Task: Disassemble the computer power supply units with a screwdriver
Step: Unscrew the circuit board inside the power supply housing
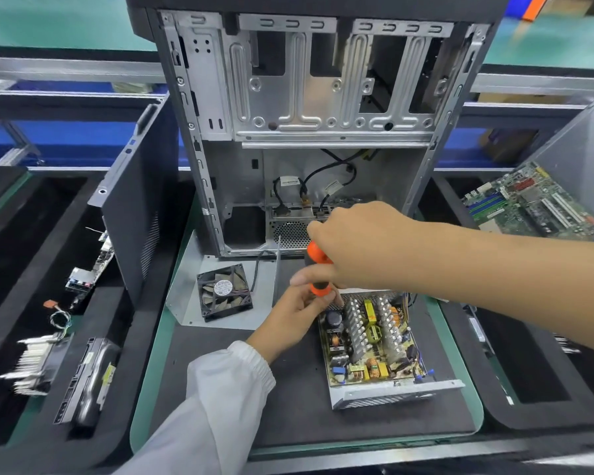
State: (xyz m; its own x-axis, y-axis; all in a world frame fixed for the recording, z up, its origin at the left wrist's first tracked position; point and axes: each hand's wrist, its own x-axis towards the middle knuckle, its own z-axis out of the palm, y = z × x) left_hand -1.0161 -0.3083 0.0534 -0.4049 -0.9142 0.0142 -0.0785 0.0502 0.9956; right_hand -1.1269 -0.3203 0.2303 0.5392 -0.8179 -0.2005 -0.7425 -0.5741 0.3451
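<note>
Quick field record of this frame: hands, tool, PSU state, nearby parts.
right hand: grips the screwdriver handle from above
left hand: fingers at the lower handle, steadying it
screwdriver: orange and black handle, upright over the PSU's far left corner; tip hidden
PSU: cover off, circuit board exposed, on the black mat
fan: lying on a metal panel left of the PSU
computer case: open, behind the PSU

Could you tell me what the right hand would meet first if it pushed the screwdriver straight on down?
Probably the power supply board's far-left corner, beside the left hand; the screwdriver tip is hidden, so depth is unclear.
</note>
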